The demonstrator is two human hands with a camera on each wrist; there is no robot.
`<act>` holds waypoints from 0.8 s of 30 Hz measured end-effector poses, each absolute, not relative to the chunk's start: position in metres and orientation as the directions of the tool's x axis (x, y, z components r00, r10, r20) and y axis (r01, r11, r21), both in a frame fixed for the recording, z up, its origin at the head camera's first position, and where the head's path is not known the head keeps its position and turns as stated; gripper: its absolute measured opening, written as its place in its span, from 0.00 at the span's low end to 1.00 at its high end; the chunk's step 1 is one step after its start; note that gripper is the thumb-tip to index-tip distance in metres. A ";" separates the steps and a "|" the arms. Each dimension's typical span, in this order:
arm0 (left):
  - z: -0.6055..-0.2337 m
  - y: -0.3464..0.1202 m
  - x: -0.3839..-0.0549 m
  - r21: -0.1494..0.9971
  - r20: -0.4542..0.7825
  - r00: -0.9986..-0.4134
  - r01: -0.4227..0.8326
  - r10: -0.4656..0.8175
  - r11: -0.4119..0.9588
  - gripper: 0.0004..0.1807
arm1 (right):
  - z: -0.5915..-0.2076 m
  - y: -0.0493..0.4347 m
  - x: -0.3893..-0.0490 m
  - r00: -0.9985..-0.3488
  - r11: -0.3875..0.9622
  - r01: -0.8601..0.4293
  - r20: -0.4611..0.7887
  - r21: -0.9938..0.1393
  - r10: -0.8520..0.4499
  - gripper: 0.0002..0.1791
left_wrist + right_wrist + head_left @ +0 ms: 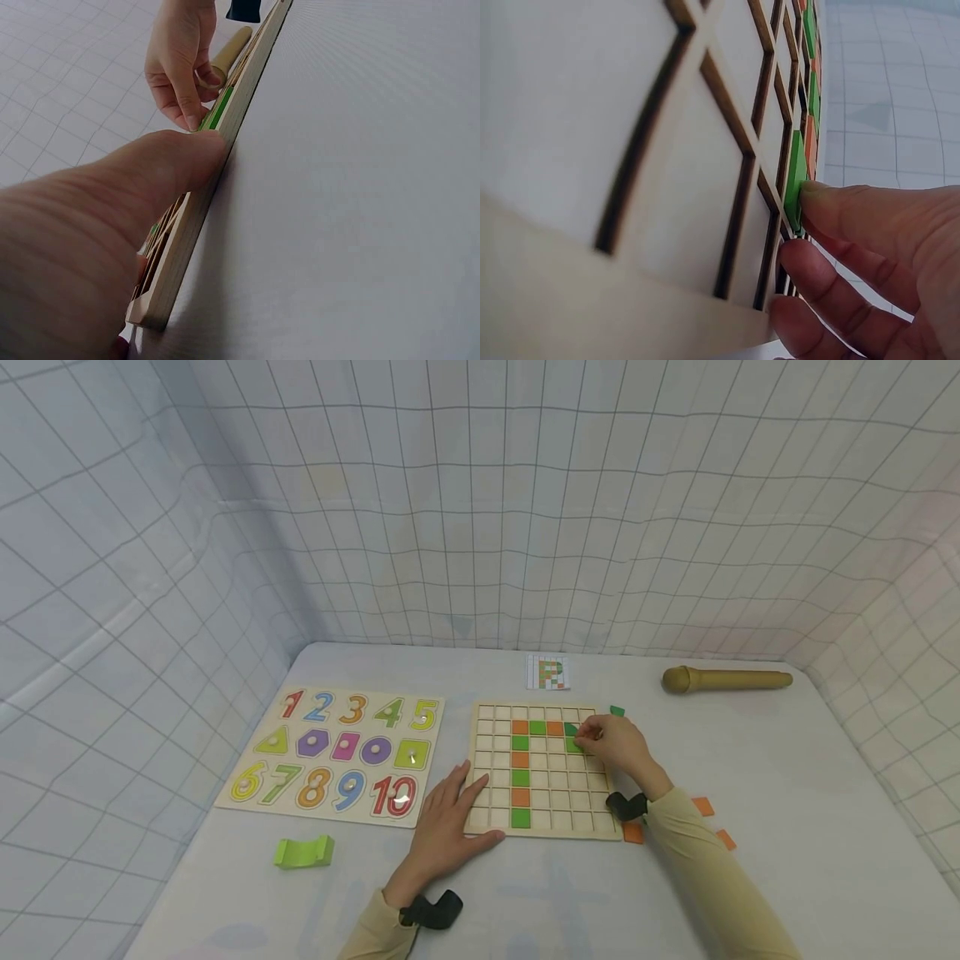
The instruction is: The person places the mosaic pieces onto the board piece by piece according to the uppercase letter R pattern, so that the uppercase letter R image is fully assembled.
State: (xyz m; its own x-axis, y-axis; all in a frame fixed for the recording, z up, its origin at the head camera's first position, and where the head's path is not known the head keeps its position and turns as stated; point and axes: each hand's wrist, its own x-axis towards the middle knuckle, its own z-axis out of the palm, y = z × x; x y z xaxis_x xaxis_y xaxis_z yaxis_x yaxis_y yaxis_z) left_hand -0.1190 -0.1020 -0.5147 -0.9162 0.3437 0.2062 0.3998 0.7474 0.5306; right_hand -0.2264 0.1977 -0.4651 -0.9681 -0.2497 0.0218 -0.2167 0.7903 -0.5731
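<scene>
While the person's left hand lies open at the near left corner of a wooden grid board, its fingers straight and spread over the rim and the thumb along the near edge, the right hand works at the far right of that board. Its fingers are bent, and thumb and fingertips close on a dark green tile at the right end of the top coloured row; how firmly they pinch cannot be told. Just below that tile sits a green square, partly covered by the hand. The row runs leftward through orange and green squares to a column that alternates the same colours, ending in a green square at the near end. Beyond the board lies a pattern card; left of it, a wooden number-and-shape puzzle, with a lime-green block nearer. Loose orange tiles lie near the right forearm, and a wooden rod lies at the far right.
</scene>
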 end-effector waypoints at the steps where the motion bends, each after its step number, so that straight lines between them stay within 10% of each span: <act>1: -0.514 -0.102 -0.119 0.531 0.205 -0.917 0.399 0.343 0.748 0.44 | -0.465 0.198 -0.226 -0.968 0.792 -0.217 0.021 -0.571 -0.250 0.06; 24: -0.517 -0.102 -0.120 0.514 0.260 -0.902 0.431 0.345 0.742 0.44 | -0.464 0.210 -0.233 -0.960 0.777 -0.276 0.207 -0.565 -0.190 0.10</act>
